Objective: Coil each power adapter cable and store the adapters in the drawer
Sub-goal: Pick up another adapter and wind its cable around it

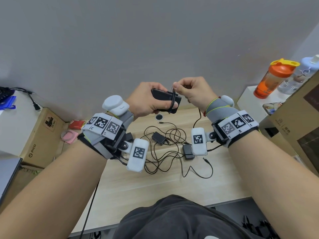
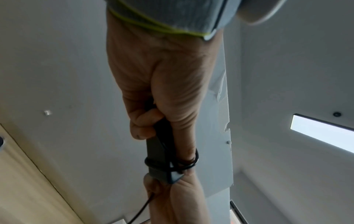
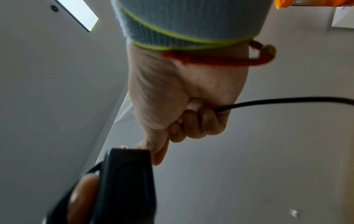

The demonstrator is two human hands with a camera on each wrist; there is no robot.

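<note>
Above the table's far edge my left hand [image 1: 148,100] grips a black power adapter [image 1: 164,99], seen from below as a dark block [image 2: 159,153] in the left wrist view. Its thin black cable [image 1: 172,100] is looped round the block and over my left thumb. My right hand [image 1: 191,91] pinches that cable just above the adapter; the slack [image 3: 283,100] runs out of my curled fingers and drops to the table. Two more black adapters [image 1: 158,138] [image 1: 188,151] lie on the wooden table [image 1: 155,185] in a tangle of loose cables [image 1: 165,157].
A cardboard box [image 1: 39,135] stands left of the table, with red and pink items [image 1: 74,130] beside it. At right are an orange shaker bottle [image 1: 274,78], a pale bottle [image 1: 296,75] and more boxes [image 1: 296,123]. A round grommet [image 1: 159,117] sits near the table's far edge.
</note>
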